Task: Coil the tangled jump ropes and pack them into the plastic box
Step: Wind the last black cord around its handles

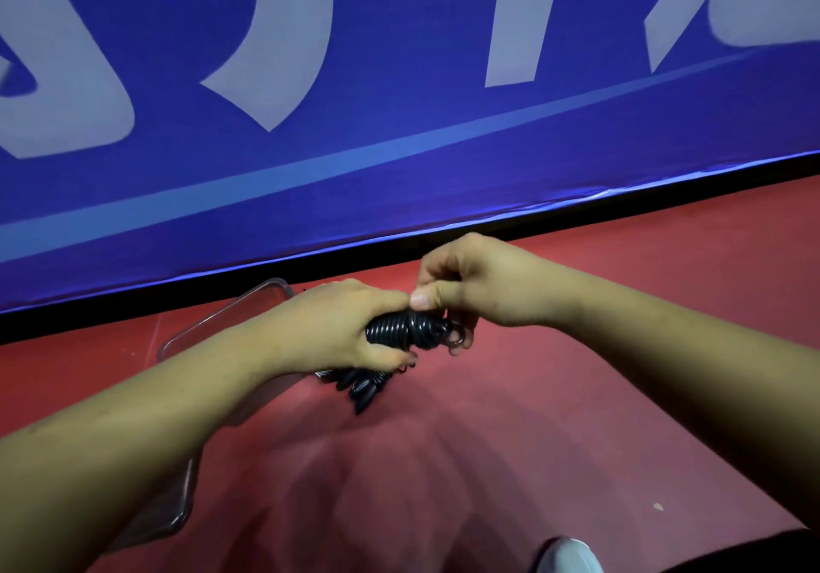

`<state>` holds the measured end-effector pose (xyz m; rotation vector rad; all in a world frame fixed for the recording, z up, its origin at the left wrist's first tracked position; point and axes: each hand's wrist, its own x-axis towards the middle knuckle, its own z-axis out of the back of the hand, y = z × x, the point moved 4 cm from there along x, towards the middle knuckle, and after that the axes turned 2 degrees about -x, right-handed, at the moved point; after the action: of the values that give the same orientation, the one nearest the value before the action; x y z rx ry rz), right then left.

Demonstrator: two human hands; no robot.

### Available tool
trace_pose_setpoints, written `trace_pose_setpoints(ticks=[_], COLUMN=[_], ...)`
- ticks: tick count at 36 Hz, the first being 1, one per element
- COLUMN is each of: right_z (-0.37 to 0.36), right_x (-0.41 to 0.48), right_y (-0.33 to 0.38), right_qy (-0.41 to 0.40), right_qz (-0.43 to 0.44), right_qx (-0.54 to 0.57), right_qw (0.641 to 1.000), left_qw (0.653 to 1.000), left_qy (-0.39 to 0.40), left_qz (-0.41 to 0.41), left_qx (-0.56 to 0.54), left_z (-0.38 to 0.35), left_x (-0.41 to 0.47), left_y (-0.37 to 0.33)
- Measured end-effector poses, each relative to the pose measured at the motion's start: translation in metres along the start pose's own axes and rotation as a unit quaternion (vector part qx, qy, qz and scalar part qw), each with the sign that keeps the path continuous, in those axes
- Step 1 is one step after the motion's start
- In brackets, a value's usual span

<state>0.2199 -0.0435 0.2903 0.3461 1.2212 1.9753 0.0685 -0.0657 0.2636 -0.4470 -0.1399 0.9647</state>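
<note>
A black jump rope (406, 329) is wound into a tight coil and held above the red floor. My left hand (341, 328) grips the coil's left part, with dark handles (361, 388) hanging below it. My right hand (461, 288) pinches the coil's right end, thumb on top, where a small loop of rope sticks out. The clear plastic box (208, 328) lies on the floor under my left forearm, mostly hidden by it; its contents cannot be made out.
A blue banner with large pale letters (399, 106) stands upright along the far side, its black base meeting the red floor (488, 439). A white shoe tip (570, 557) shows at the bottom edge.
</note>
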Motion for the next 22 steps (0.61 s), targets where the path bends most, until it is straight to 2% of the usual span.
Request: trace_pose_setpoints(ticks=[3,6,8,12,18,22], right_z=[0.003,0.005,0.005,0.010,0.015,0.013], right_x=[-0.003,-0.003,-0.003,0.001,0.002,0.003], right_y=[-0.002,-0.004,-0.006,-0.010,-0.016,-0.015], right_qy=[-0.022,-0.035,-0.050,-0.104,-0.131,-0.136], right_qz=[-0.007,-0.011,-0.011,-0.010,-0.013,0.004], right_qx=[0.088,0.147,0.208,0.263,0.317,0.340], right_qw=[0.996,0.988,0.977,0.959,0.939,0.931], left_qw=[0.997,0.980,0.954,0.875,0.802,0.769], left_qy=[-0.036,-0.088,-0.134,-0.191,-0.219,-0.222], left_qz=[-0.011,-0.024,-0.009,0.011,0.036,0.055], left_qx=[-0.068,-0.178,-0.267,-0.444,-0.555,-0.597], left_z=[0.003,0.002,0.003,0.001,0.001,0.001], left_x=[0.001,0.001,0.000,0.003,0.008,0.009], left_y=[-0.009,-0.020,-0.022,-0.023,-0.029,-0.026])
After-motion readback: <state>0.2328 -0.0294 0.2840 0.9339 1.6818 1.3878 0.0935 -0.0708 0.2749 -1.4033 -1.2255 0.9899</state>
